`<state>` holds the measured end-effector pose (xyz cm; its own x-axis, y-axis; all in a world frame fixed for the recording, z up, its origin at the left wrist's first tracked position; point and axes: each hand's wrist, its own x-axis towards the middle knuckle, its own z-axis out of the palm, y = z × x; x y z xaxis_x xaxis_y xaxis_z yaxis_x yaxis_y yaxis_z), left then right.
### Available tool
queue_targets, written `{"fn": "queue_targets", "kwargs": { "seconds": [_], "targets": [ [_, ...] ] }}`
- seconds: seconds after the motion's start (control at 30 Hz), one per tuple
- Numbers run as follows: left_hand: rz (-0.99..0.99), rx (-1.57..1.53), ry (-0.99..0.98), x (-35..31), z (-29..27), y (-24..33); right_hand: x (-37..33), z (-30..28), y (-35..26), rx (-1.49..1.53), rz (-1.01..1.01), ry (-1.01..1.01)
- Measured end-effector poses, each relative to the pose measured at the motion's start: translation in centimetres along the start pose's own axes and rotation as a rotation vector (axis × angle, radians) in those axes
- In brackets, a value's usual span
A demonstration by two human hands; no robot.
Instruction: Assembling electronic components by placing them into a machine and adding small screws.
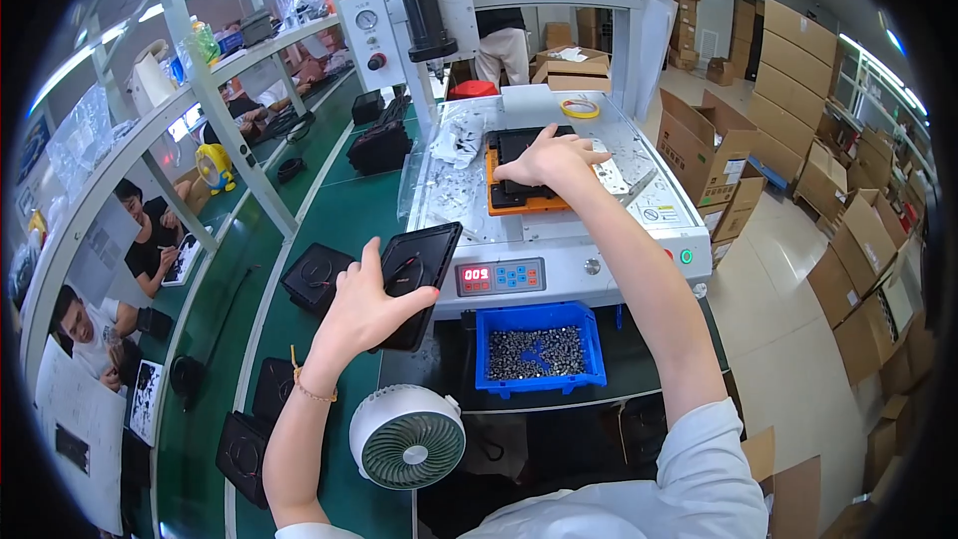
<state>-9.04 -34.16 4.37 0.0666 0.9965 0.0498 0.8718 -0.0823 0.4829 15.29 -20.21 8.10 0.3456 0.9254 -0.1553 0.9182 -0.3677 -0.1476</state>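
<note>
My left hand (361, 307) holds a black rectangular plastic case shell (435, 252) tilted up beside the machine's front, its thumb across the face. A thin black cable lies inside this shell. Over the machine's bed, my right hand (552, 162) grips another black case shell (511, 146) with thumb and fingers spread across it. That shell sits in an orange fixture (499, 206). Part of the shell is hidden under my palm. More black shells with cables lie on the green bench left of my left arm, one black shell (316, 277) nearest the hand.
A blue bin (540, 387) of small metal screws stands below the control panel (500, 276). A white fan (411, 437) is near my left forearm. On the metal bed lie a clear plastic bag (460, 137) and yellow tape roll (579, 109). A black spindle (423, 10) hangs above; co-workers sit left.
</note>
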Motion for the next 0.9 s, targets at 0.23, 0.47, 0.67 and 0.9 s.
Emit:
{"fn": "queue_targets", "kwargs": {
  "seconds": [0.23,0.47,0.67,0.9],
  "targets": [
    [-0.016,0.002,-0.026,-0.5,0.1,-0.7,0.1,-0.4,0.3,0.011,-0.030,0.016],
    [0.028,-0.006,-0.031,-0.5,0.5,0.2,0.4,-0.6,1.8,0.097,-0.143,0.141],
    [0.080,-0.019,0.012,-2.7,-0.4,0.0,-1.8,1.9,14.9,0.689,-0.909,0.631],
    [0.137,-0.092,-0.027,-3.8,-0.3,1.9,-6.5,11.9,27.3,0.338,-0.650,0.992]
  ]
}}
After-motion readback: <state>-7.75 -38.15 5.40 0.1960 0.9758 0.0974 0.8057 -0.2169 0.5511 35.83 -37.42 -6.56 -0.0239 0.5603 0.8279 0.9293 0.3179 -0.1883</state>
